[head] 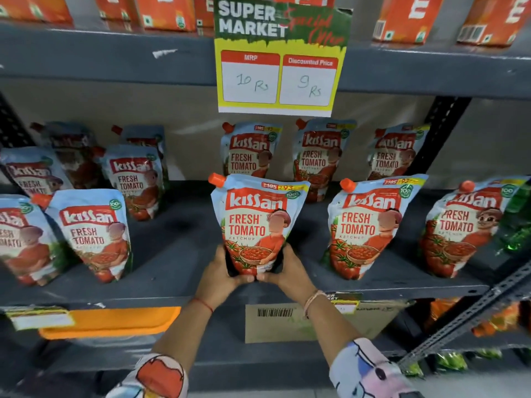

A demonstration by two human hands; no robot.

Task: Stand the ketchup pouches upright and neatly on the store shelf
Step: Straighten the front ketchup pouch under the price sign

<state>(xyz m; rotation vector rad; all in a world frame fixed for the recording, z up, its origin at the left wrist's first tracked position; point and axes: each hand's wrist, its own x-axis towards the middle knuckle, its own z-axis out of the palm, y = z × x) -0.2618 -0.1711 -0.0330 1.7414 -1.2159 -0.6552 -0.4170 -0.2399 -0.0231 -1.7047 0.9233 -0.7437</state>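
Note:
A Kissan ketchup pouch [255, 222] with an orange spout cap stands upright at the front middle of the dark grey shelf [178, 254]. My left hand [218, 275] grips its lower left corner and my right hand [287, 272] grips its lower right corner, thumbs meeting under its base. Several more pouches stand on the same shelf: two in front on the right [363, 228] [459, 228], three at the back [248, 152] [319, 156] [393, 153], and a leaning group at the left [92, 234] [135, 179].
A yellow price sign [277, 57] hangs from the shelf above, which holds orange cartons [165, 12]. Below are a cardboard box [287, 321] and an orange tray [109, 321]. A perforated metal brace [471, 313] runs diagonally at the lower right. Green packets [517, 222] sit at the far right.

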